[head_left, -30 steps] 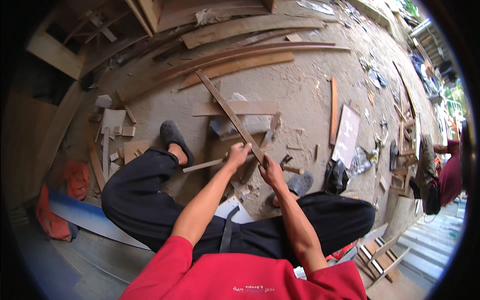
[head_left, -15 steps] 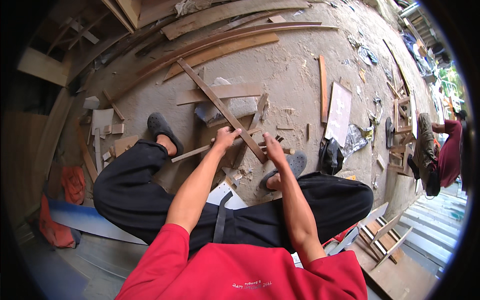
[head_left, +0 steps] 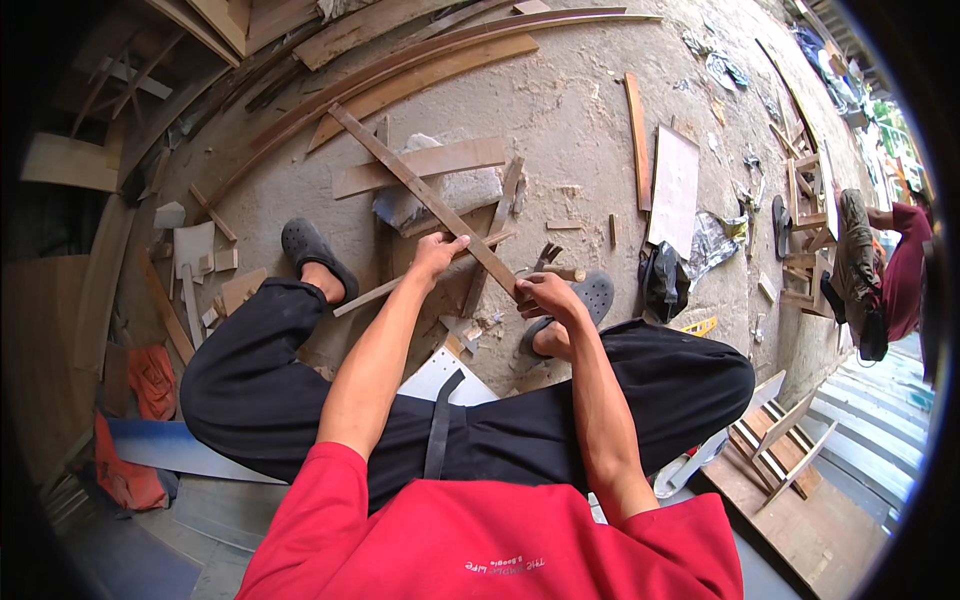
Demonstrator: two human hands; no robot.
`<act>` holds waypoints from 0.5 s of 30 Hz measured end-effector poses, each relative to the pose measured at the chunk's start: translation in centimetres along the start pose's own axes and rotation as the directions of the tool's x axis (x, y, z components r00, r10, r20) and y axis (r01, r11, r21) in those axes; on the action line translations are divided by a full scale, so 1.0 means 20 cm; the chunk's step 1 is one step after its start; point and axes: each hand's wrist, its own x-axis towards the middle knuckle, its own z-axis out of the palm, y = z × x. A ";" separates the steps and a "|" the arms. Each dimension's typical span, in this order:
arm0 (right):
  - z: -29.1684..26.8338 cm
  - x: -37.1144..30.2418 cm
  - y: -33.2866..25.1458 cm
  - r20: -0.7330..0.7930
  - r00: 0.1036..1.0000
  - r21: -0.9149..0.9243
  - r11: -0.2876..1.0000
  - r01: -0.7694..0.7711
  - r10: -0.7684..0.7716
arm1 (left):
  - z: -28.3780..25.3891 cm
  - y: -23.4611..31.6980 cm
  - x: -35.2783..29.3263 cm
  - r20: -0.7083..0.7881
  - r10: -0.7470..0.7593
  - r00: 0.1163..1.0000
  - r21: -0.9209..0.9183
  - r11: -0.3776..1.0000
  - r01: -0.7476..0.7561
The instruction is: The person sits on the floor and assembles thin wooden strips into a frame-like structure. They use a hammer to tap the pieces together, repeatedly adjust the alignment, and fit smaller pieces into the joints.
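Observation:
A long dark wooden strip slants from far left toward my right foot. My left hand is closed on it, a little short of its near end. At that near end, the fingers and thumb of my right hand are closed round the strip. Beneath the strip, a board lies across a pale rough block. A thin pale stick passes by my left hand; whether the hand touches it I cannot tell. Beyond my right hand lies a hammer, partly hidden, near my grey clog.
Long planks lie at the far left. A pinkish panel and a black plastic bag lie right of my foot. A yellow-handled saw shows by my right knee. At the right edge another person is beside wooden frames.
My right hand, formerly beside the strip with its fingers apart, has taken hold of the near end. My left hand keeps its grip. The whole view has shifted slightly.

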 end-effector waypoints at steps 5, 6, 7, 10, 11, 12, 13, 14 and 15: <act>0.04 -0.03 -0.05 -0.034 0.999 -0.078 0.996 0.031 -0.034 | 0.00 -0.03 0.02 -0.009 0.027 1.000 -0.044 0.999 -0.027; 0.04 -0.04 -0.05 -0.046 0.998 -0.105 0.994 0.043 -0.048 | 0.01 -0.04 0.03 -0.011 0.025 1.000 -0.049 0.998 -0.025; 0.04 -0.03 -0.05 -0.029 0.998 -0.056 0.997 0.046 -0.047 | 0.01 -0.04 0.03 -0.013 0.023 1.000 -0.053 0.998 -0.024; 0.02 -0.01 -0.03 -0.015 0.999 -0.010 0.999 0.049 -0.049 | 0.02 -0.03 0.02 -0.009 0.025 1.000 -0.070 0.997 -0.025; 0.02 -0.01 -0.04 -0.012 0.999 -0.011 0.999 0.041 -0.041 | 0.02 -0.02 0.01 -0.014 0.021 1.000 -0.062 0.998 -0.022; 0.02 -0.01 -0.04 -0.010 0.999 -0.012 0.999 0.033 -0.033 | 0.02 -0.01 0.01 -0.018 0.018 1.000 -0.054 0.998 -0.019; 0.02 0.00 -0.04 -0.007 1.000 -0.013 1.000 0.025 -0.025 | 0.02 -0.01 0.00 -0.022 0.015 1.000 -0.046 0.999 -0.016; 0.03 -0.01 -0.05 -0.036 0.998 -0.049 0.998 0.043 -0.045 | 0.02 0.00 -0.01 -0.033 0.020 0.999 -0.063 0.998 -0.022; 0.05 -0.01 -0.07 -0.063 0.996 -0.086 0.995 0.059 -0.065 | 0.02 0.00 -0.02 -0.046 0.026 0.999 -0.080 0.996 -0.029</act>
